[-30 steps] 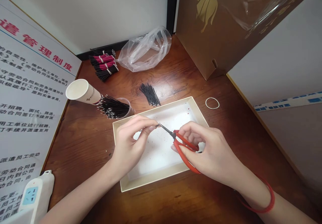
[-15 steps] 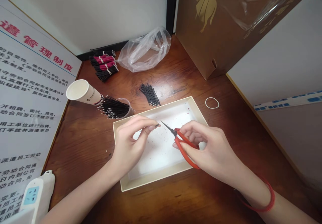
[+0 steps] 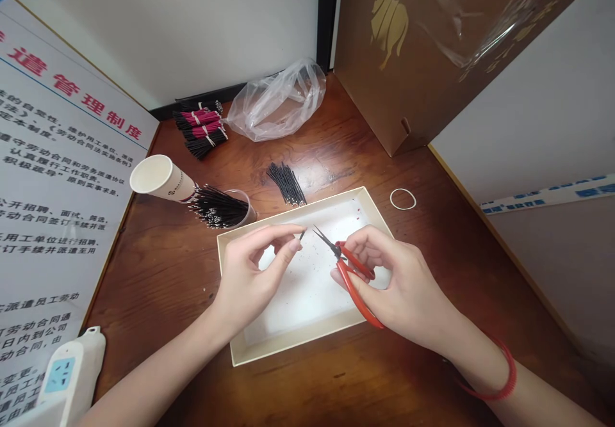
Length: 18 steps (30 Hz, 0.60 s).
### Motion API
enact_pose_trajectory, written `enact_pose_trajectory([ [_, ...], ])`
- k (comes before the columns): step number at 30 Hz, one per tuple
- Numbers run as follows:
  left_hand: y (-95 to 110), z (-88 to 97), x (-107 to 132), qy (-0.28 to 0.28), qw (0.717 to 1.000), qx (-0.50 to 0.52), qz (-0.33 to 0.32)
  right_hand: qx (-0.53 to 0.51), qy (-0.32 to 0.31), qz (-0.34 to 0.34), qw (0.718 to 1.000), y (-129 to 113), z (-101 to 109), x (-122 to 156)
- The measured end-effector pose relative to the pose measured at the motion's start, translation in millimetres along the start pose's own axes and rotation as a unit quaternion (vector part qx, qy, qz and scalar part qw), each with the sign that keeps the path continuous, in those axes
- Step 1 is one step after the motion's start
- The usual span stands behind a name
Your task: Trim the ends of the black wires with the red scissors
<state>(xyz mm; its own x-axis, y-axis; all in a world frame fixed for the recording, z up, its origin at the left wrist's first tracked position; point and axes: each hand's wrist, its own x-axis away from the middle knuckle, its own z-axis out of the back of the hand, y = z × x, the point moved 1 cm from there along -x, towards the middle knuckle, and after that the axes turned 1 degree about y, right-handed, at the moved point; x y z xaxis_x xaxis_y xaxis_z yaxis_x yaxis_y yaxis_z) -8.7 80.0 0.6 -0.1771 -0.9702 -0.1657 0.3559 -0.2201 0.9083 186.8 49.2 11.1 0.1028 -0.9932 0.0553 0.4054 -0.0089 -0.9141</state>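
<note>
My left hand [image 3: 252, 273] is closed in a pinch on a short thin wire piece [image 3: 301, 235], whose tip pokes out past the fingertips. My right hand [image 3: 398, 280] grips red-handled snips [image 3: 346, 269], with the dark blades slightly apart and pointing at the wire tip, a small gap between them. Both hands hover over a shallow cream tray [image 3: 240, 350] with a white floor speckled with tiny red bits.
A paper cup [image 3: 161, 178] lies on its side beside a clear cup of black wires [image 3: 218, 206]. A loose pile of black wires [image 3: 287, 182], banded red-black bundles [image 3: 200, 130], a plastic bag [image 3: 276, 102], a rubber band [image 3: 402, 198], a brown box [image 3: 423, 43], a power strip [image 3: 67, 376].
The snips' blades have drawn back from the wire tip and opened slightly. Both hands shifted a little up and away from each other.
</note>
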Motion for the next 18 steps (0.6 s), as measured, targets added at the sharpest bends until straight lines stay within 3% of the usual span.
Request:
enact_pose_trajectory([
  [5, 1.5, 1.1, -2.2, 0.02, 0.999, 0.022, -0.013, 0.048, 0.061, 0.057, 0.995, 2.0, 5.4, 3.8],
  [10, -1.7, 2.0, -3.5, 0.083, 0.995, 0.042, -0.038, 0.191, -0.083, 0.042, 0.977, -7.3, 19.2, -1.0],
  [15, -2.8, 0.5, -1.0, 0.058, 0.993, 0.096, 0.031, 0.056, 0.033, 0.069, 0.995, -24.8, 15.2, -18.0],
  [18, -0.6, -0.2, 0.3, 0.03, 0.989, 0.129, 0.073, -0.097, -0.007, 0.02, 0.995, -27.6, -3.5, -26.5],
])
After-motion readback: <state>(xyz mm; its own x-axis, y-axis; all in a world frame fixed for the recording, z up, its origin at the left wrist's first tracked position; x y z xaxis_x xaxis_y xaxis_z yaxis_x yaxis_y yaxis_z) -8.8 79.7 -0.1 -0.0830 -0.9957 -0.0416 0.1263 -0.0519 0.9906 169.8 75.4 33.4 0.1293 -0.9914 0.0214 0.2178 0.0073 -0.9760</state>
